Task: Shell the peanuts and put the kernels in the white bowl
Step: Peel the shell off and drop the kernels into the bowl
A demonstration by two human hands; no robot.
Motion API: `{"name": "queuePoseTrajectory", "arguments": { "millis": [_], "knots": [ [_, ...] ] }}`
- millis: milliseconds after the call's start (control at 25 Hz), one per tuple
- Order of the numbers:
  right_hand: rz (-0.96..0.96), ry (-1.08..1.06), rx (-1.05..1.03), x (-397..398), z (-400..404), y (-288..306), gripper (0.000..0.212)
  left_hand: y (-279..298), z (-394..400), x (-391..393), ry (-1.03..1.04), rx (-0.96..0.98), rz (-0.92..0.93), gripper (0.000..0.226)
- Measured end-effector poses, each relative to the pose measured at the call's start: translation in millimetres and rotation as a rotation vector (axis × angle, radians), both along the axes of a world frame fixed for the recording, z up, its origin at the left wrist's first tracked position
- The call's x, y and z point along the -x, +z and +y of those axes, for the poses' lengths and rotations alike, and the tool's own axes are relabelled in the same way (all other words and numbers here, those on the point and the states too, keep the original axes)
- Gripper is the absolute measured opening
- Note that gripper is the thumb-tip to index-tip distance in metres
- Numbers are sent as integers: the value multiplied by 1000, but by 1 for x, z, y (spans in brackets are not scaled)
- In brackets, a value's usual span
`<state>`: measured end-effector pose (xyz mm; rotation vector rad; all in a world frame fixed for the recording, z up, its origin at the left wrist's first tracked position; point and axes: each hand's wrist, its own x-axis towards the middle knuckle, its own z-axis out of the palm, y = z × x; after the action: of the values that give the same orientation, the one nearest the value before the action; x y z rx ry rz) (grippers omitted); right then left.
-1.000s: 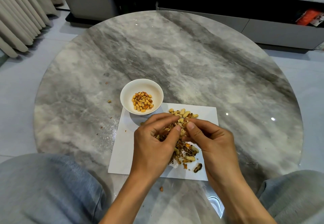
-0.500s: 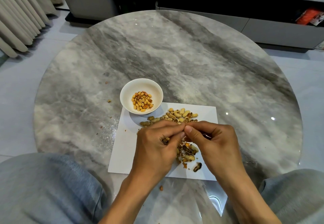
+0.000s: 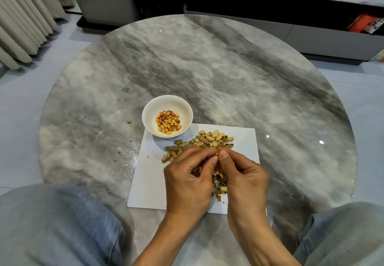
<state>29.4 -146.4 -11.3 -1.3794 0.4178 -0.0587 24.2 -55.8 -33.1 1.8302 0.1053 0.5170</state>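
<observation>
Lower centre of the frame: the left hand (image 3: 188,179) and right hand (image 3: 244,179) meet thumb to thumb, each grip pinching one small tan peanut pod (image 3: 216,153) between thumb and forefinger, apparently to split it. Beneath the hands, a heap of broken brown shells (image 3: 220,180) lies on the white rectangular paper sheet (image 3: 149,182); just above them sits the pile of unshelled tan peanuts (image 3: 204,142). Up-left, the round white ceramic bowl (image 3: 149,109) holds shelled golden kernels (image 3: 168,123) and overlaps the sheet's corner. Risks, as judged: a sudden crack could fling a kernel onto the grey marbled round surface (image 3: 228,74), where crumbs (image 3: 129,121) already lie; kernels dropped among shells could be lost; shell fragments may ride into the bowl.
</observation>
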Motion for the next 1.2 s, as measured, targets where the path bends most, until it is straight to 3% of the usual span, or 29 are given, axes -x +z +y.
{"name": "queuePoseTrajectory", "arguments": {
  "millis": [160, 400, 600, 680, 800, 960, 1200],
  "knots": [
    [-26, -43, 44, 1, 5, -4, 23, 1, -5, 1, 38, 91, 58, 19],
    [16, 43, 16, -7, -6, 3, 13, 8, 3, -4, -121, 209, 175, 27],
    [139, 62, -198, -9, -9, 2, 18, 10, 4, -6, -83, 337, 214, 21],
    [186, 13, -248, -8, -8, 1, 17, 11, 4, -7, -83, 325, 225, 22],
    [152, -12, -72, -6, -11, 5, 6, 12, 5, -8, -84, 233, 213, 22],
    [106, 253, 68, -8, -16, 20, 11, 10, 14, -9, -95, 86, 151, 25],
    [242, 305, -196, -15, -24, 14, 11, 13, 19, -11, -182, 71, 156, 31]
  ]
}}
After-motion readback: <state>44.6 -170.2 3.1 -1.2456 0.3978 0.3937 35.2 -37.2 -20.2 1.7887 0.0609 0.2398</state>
